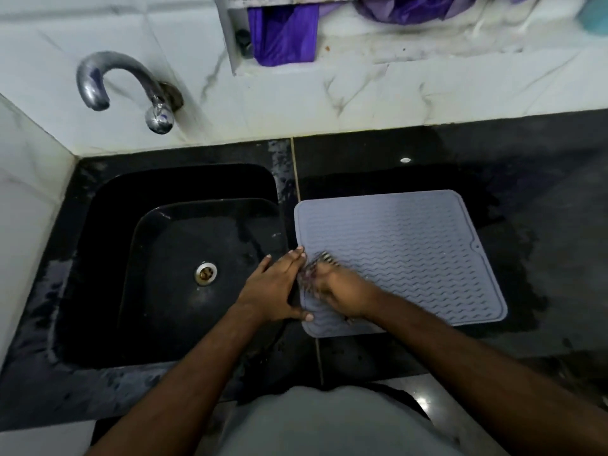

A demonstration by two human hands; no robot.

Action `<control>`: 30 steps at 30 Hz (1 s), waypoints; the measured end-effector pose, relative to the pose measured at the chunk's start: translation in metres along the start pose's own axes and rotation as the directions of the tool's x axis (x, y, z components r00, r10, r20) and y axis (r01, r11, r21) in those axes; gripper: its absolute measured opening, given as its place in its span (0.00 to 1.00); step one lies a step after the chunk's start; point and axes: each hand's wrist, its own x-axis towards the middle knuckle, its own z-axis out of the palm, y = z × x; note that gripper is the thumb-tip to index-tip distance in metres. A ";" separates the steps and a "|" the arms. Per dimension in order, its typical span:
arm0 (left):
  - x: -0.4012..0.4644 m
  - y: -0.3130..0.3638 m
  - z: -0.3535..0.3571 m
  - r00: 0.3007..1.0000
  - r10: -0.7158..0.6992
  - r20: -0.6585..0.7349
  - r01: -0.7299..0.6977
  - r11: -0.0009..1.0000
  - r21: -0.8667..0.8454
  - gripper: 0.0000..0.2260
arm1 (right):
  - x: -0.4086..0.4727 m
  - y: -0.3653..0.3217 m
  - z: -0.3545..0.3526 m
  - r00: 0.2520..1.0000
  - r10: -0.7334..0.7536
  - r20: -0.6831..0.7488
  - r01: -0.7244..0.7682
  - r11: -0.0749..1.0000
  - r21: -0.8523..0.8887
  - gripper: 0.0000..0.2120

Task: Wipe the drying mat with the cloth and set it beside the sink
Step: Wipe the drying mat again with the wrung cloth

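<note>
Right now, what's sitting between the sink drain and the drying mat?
In the head view, only the left hand, flat over the sink rim, fingers touching the mat's edge. Between drain and drying mat, nothing else shows.

- Dim, cool-toned scene; black stone counter (pixel 543 199) and black sink basin (pixel 184 258) lose detail in shadow.
- Small specular glints on the counter at 12 and 5 o'clock suggest overhead lighting.
- Curved chrome tap (pixel 112 83) at 10 o'clock shows soft highlights.
- Right hand (pixel 342 294) and its striped cloth (pixel 317 264) motion-blurred.
- Wide-angle bowing of counter edges; top-edge purple items soft.
</note>
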 end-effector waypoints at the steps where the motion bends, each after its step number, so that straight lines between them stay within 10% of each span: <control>1: 0.000 0.000 0.000 1.000 -0.001 0.002 0.001 1.000 0.002 0.60 | -0.005 -0.001 -0.002 0.997 -0.018 0.075 0.018 1.000 -0.006 0.12; 9: 0.001 0.007 -0.002 0.999 -0.028 -0.021 0.029 0.999 0.030 0.62 | -0.021 0.025 -0.050 0.937 -0.007 0.349 0.110 0.955 -0.275 0.11; 14: 0.013 0.015 -0.009 0.979 -0.118 -0.169 0.077 0.969 -0.233 0.56 | -0.005 0.028 -0.097 0.993 0.120 0.022 -0.105 0.931 -0.350 0.09; 19: 0.033 0.034 -0.010 0.931 -0.301 -0.206 0.175 0.863 -0.473 0.63 | 0.042 0.023 -0.099 0.955 -0.119 -0.273 -0.049 0.841 -0.539 0.21; 30: 0.050 0.054 -0.010 0.887 -0.454 0.083 0.461 0.865 -0.199 0.60 | 0.079 0.070 -0.046 0.999 -0.041 -0.019 0.025 0.854 -0.520 0.25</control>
